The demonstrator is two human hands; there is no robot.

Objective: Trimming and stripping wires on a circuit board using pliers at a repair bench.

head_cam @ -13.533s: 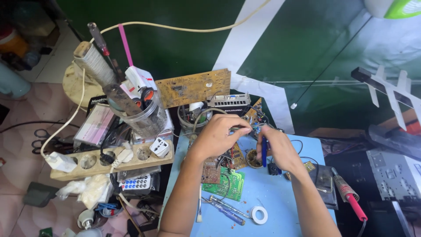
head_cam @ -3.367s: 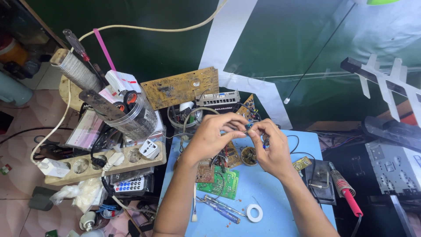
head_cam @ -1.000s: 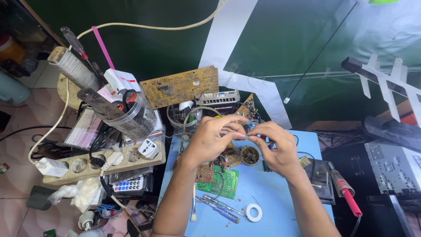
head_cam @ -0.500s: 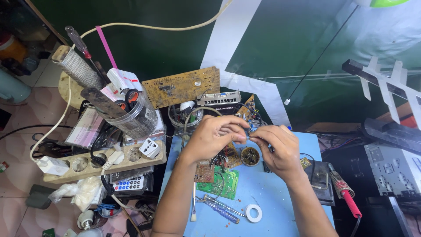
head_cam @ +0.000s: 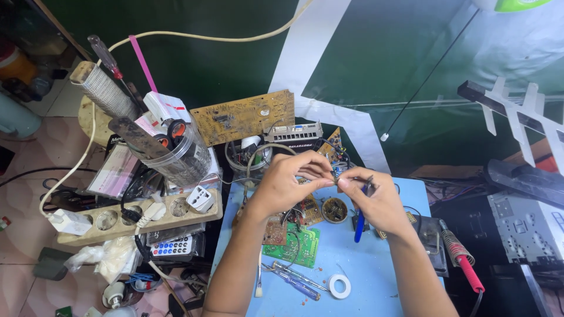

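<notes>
Small component (head_cam: 335, 174) sat pinched between both hands above the blue desk (head_cam: 376, 264); left hand (head_cam: 288, 185) steadied it, right hand (head_cam: 373, 199) also clasped a blue-handled tool (head_cam: 359, 226), keeping it ready.

White tape roll (head_cam: 339, 286), green circuit board (head_cam: 294, 246), red-handled soldering iron (head_cam: 464, 264).

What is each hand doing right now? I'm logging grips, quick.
Left hand: closed, pinching a small part.
Right hand: closed, pinching the same part, with a blue-handled tool.
</notes>
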